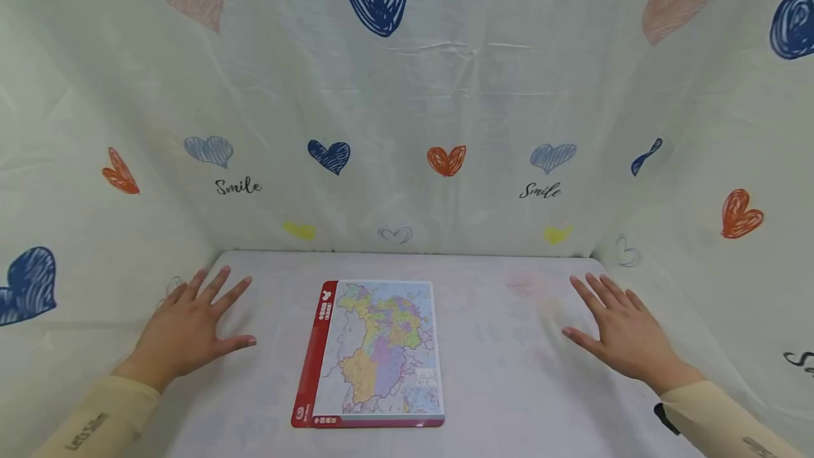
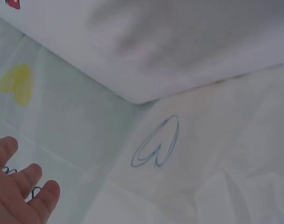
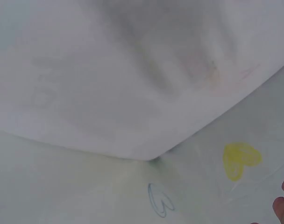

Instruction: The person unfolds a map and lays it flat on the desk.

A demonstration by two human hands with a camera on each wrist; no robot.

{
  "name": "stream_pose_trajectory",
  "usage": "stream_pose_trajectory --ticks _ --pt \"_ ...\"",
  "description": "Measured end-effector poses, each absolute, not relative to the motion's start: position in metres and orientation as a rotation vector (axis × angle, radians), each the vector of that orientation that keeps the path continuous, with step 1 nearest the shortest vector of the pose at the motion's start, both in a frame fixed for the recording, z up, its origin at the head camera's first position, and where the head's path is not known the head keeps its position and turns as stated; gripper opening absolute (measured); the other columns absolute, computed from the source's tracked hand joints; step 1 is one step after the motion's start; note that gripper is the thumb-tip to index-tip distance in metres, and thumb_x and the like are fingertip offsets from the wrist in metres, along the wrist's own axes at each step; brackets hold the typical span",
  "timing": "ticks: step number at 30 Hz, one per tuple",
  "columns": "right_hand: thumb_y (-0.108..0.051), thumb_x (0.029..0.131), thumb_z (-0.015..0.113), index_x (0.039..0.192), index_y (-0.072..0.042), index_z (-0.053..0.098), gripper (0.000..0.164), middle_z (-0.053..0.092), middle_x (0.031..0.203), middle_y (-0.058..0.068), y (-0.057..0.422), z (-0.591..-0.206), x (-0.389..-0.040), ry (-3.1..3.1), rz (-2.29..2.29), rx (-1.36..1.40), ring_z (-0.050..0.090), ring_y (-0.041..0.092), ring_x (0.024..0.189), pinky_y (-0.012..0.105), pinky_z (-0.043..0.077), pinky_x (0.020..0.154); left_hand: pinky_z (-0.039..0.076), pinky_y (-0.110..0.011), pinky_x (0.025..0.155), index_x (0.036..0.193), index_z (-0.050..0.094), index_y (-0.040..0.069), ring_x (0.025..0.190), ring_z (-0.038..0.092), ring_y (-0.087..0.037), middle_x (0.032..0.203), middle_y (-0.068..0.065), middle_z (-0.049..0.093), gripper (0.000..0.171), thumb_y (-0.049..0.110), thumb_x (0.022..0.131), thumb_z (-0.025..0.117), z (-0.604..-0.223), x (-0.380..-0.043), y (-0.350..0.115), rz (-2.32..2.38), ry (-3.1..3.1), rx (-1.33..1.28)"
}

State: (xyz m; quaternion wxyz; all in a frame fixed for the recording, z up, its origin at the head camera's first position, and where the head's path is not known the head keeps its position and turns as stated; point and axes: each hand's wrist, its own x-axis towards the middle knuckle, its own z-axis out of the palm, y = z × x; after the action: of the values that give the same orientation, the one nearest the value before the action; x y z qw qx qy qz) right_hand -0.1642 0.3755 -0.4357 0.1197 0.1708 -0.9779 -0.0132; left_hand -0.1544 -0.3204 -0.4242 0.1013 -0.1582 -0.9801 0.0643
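Observation:
On the white table lies a flat rectangular map board (image 1: 381, 352), printed with a coloured map and edged in red along its left and bottom sides. To its left, my left hand (image 1: 191, 327) is held with the fingers spread, apart from the board. My right hand (image 1: 626, 334) is over on the other side, fingers extended, also holding nothing. The left wrist view catches only some fingertips of the left hand (image 2: 23, 189) at the lower left. At the lower right edge of the right wrist view, a few fingertips of the right hand (image 3: 283, 207) appear.
The white table (image 1: 496, 373) meets a pale curtain (image 1: 483, 104) at the back and both sides. Printed hearts and the word Smile decorate the curtain. A faint reddish mark (image 1: 520, 285) shows on the tabletop near the right hand.

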Motion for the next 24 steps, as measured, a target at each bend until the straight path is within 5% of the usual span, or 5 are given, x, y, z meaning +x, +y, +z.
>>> stream_pose_trajectory --ticks 16,24 --pt "-0.071 0.088 0.056 0.159 -0.015 0.027 0.095 0.038 0.154 0.02 0.316 -0.438 -0.177 -2.855 0.048 0.597 0.027 0.04 0.144 0.064 0.019 0.113 0.03 -0.067 0.106 0.153 0.041 0.017 0.135 0.031 -0.057 0.149 -0.03 0.038 0.1 0.078 0.077 0.061 -0.444 -0.159 -0.274 0.049 -2.946 -0.427" --pt "-0.071 0.088 0.054 0.159 -0.017 0.027 0.093 0.039 0.154 0.015 0.273 -0.447 -0.183 -2.853 0.062 0.691 0.028 0.035 0.145 0.062 0.023 0.113 0.032 -0.064 0.107 0.154 0.04 0.019 0.134 0.036 -0.053 0.145 -0.033 0.042 0.1 0.078 0.076 0.062 -0.471 -0.159 -0.251 0.006 -3.003 -0.393"
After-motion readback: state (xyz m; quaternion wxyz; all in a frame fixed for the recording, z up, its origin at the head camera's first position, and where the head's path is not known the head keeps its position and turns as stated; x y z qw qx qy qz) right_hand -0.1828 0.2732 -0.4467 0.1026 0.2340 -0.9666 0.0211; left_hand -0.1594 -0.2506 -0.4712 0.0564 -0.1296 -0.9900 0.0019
